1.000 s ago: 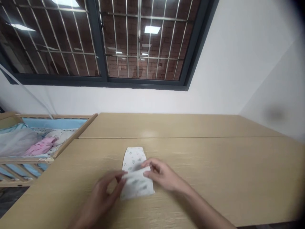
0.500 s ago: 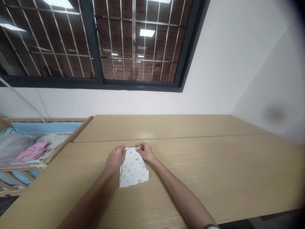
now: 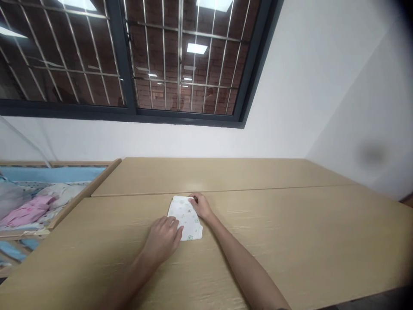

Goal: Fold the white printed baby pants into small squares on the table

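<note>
A small white folded cloth (image 3: 187,214) with a scattered print of little green and dark figures lies on the wooden tabletop, its lower left part hidden under my left hand. My left hand (image 3: 164,237) is closed at that lower left edge, fingers bent and thumb resting on the fabric. At the upper right corner, my right hand (image 3: 201,206) pinches the cloth between thumb and fingers.
The pale wooden table (image 3: 274,232) has a seam running across it near the back. To the left stands a wooden crib (image 3: 80,202) with blue lining, holding a pink cloth (image 3: 29,211) and bedding. Behind is a white wall with a barred window (image 3: 187,64).
My left hand has slid from the cloth's upper left corner down to its lower left edge. My right hand stays at the upper right. Less of the cloth shows now.
</note>
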Demonstrator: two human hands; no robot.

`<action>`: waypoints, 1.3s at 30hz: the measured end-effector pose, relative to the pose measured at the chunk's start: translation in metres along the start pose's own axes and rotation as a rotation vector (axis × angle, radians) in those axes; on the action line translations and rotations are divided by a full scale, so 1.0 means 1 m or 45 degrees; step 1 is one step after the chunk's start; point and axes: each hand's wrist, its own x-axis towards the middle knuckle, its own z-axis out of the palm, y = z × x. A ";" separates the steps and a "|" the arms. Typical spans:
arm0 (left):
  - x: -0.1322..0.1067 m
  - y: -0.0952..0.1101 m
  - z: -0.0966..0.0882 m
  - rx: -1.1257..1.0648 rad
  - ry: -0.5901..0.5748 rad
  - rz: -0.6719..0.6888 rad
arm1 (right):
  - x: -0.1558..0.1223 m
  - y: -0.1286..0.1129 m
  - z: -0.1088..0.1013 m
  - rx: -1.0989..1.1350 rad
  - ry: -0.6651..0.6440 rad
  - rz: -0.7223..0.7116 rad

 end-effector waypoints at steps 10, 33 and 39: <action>-0.019 0.031 0.035 0.201 -0.306 -0.074 | 0.016 -0.019 -0.010 -0.216 0.032 -0.165; -0.013 0.036 0.026 0.087 -0.363 -0.181 | 0.015 -0.029 0.000 -0.426 -0.822 -0.453; -0.009 0.028 0.027 0.108 -0.402 -0.136 | 0.023 -0.023 0.000 -0.453 -0.739 -0.459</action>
